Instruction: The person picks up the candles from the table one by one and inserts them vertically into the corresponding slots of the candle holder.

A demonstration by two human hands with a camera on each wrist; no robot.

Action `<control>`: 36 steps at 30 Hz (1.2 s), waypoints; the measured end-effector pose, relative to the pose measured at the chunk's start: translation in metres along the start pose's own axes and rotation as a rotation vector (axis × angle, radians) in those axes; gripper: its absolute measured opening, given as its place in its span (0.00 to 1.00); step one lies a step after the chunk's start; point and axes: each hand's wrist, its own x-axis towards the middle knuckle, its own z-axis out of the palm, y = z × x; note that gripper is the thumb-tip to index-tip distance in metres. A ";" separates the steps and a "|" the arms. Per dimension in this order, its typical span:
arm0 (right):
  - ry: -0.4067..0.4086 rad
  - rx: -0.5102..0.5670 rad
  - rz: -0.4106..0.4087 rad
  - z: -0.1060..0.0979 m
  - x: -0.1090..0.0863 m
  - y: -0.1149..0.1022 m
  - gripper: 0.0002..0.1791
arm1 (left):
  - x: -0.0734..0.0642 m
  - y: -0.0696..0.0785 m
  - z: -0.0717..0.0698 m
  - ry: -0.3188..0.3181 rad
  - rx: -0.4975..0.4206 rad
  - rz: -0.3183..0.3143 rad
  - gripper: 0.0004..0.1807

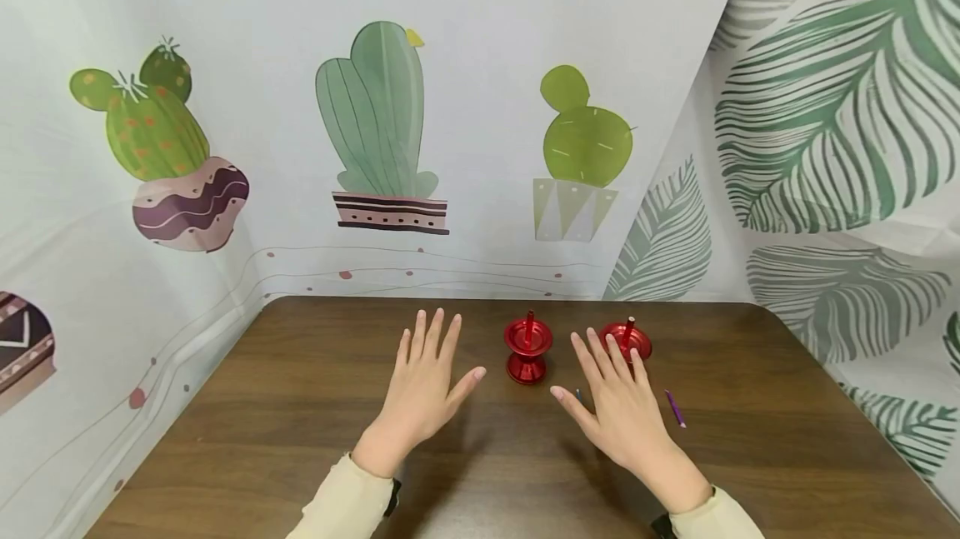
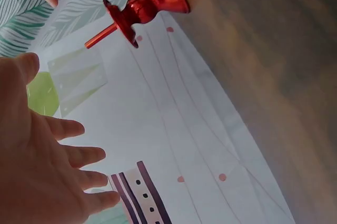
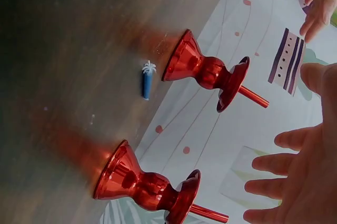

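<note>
Both hands hover over the table with fingers straight and spread, holding nothing. My left hand (image 1: 420, 397) is left of a shiny red candlestick (image 1: 528, 347), which stands upright with a thin red rod rising from its dish. My right hand (image 1: 622, 410) partly hides a second red candlestick (image 1: 633, 341) behind it in the head view. Between the two bases in the right wrist view lies a small blue tube (image 3: 147, 84) with a frayed white end; in the head view the right hand hides most of it. A purple stick (image 1: 675, 408) with a pale tip lies right of that hand.
The brown wooden table (image 1: 247, 439) has rounded far corners. Close behind it hangs a white cloth (image 1: 480, 122) printed with potted cacti, and a leaf-patterned cloth (image 1: 840, 106) covers the right side.
</note>
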 end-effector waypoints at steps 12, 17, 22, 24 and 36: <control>0.031 0.065 -0.015 -0.002 0.008 0.002 0.40 | 0.023 0.001 -0.005 0.060 -0.067 0.073 0.39; 0.038 0.104 -0.020 -0.001 0.011 0.001 0.39 | 0.031 0.005 -0.002 0.085 -0.107 0.107 0.37; 0.029 0.135 -0.015 0.000 0.014 0.002 0.38 | 0.039 0.009 0.003 0.112 -0.130 0.141 0.36; 0.024 0.144 -0.013 0.001 0.015 0.002 0.39 | 0.042 0.011 0.004 0.121 -0.146 0.153 0.36; 0.015 0.258 -0.018 0.008 0.018 0.006 0.38 | 0.058 0.021 0.022 0.046 -0.316 0.143 0.34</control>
